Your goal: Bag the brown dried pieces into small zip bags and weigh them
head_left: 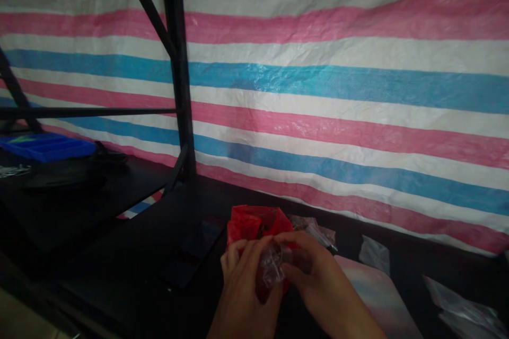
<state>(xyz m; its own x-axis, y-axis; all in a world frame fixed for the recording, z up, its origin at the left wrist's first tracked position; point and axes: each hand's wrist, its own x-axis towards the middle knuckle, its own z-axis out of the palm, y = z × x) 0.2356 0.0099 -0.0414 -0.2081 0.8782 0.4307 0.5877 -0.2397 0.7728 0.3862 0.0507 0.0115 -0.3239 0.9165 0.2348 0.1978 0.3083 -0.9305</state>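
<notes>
Both of my hands meet in front of a red plastic bag (254,221) whose mouth stands open on the black table. Between them is a small clear plastic bag (272,266), crumpled and shiny; its contents are too dim to make out. My left hand (247,270) curls around the clear bag from the left. From the right, my right hand (308,265) pinches the same bag between thumb and fingers. Just behind the right hand lie filled clear packets (318,230) holding small brownish pieces.
A pale, rounded-corner mat (377,294) lies right of my hands. Clear bags (374,254) rest beyond it, with more bags (465,304) at far right. A dark flat panel (193,251) lies left. A black post (181,74) and blue tray (50,147) stand farther left; striped sheeting hangs behind.
</notes>
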